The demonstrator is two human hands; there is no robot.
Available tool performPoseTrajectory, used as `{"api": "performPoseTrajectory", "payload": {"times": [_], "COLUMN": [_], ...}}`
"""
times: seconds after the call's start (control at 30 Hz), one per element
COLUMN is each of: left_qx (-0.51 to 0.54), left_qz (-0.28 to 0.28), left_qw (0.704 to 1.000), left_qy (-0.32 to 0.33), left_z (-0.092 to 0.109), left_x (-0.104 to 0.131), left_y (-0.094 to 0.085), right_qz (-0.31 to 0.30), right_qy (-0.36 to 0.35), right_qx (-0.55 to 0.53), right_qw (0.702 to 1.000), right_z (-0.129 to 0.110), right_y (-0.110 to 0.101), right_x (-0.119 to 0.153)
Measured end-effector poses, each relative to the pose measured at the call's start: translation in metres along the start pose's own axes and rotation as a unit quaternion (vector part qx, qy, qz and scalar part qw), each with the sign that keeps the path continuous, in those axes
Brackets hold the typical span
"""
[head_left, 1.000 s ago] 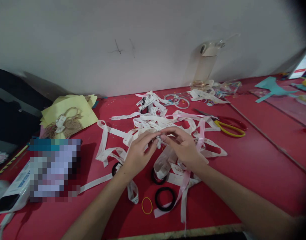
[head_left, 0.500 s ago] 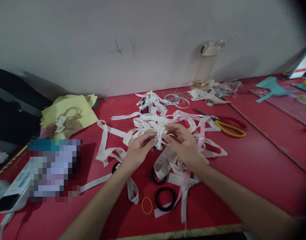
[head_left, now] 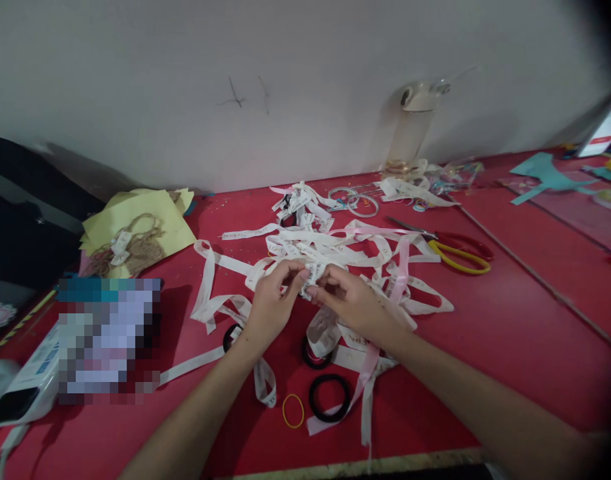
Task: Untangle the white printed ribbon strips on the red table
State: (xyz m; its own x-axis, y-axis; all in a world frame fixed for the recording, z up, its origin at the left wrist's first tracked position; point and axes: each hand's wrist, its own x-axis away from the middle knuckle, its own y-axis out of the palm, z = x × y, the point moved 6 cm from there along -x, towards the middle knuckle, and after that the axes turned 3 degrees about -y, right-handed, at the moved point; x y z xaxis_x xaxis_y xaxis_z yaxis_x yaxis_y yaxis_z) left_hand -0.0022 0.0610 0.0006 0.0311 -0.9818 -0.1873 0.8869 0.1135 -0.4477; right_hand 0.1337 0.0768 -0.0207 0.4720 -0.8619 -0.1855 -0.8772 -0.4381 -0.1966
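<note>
So, the left hand [head_left: 272,297] pinched one side of a printed white ribbon piece [head_left: 311,279] between thumb and curled fingers, and the right hand [head_left: 349,299] gripped the other side, nearly closed too! The piece sat between both sets of fingertips, amid loose white ribbons [head_left: 355,253], with a black hair tie [head_left: 313,399] lying nearer the body.

Held ribbon [head_left: 312,275] partly hidden (by fingers [head_left: 327,298]), lit screen [head_left: 603,133] cut off

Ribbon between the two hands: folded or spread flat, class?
Folded: the white ribbon shows short printed pieces at differing angles between the left hand and right hand; part is hidden.
</note>
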Motion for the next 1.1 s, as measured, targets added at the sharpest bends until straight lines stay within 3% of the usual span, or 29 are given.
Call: {"api": "performPoseTrajectory", "payload": {"times": [0.4,0.67,0.87,1.1], "left_qx": [-0.05,-0.011,0.021,0.045], "left_qz": [-0.016,-0.016,-0.01,-0.014], "left_qw": [0.999,0.999,1.0,0.999], "left_qy": [0.011,0.03,-0.006,-0.019], "left_z": [0.002,0.001,-0.01,-0.012], "left_x": [0.004,-0.003,-0.007,-0.007], "left_y": [0.004,-0.004,-0.007,-0.003], "right_qz": [-0.009,-0.051,-0.079,-0.023], "right_qy": [0.015,0.03,0.074,0.046], "right_qx": [-0.034,-0.013,-0.014,-0.019], "right_qw": [0.999,0.998,0.994,0.998], "right_z": [0.0,-0.007,-0.002,-0.004], "right_y": [0.0,-0.002,0.0,-0.002], "right_x": [0.001,0.0,0.0,-0.001]}}
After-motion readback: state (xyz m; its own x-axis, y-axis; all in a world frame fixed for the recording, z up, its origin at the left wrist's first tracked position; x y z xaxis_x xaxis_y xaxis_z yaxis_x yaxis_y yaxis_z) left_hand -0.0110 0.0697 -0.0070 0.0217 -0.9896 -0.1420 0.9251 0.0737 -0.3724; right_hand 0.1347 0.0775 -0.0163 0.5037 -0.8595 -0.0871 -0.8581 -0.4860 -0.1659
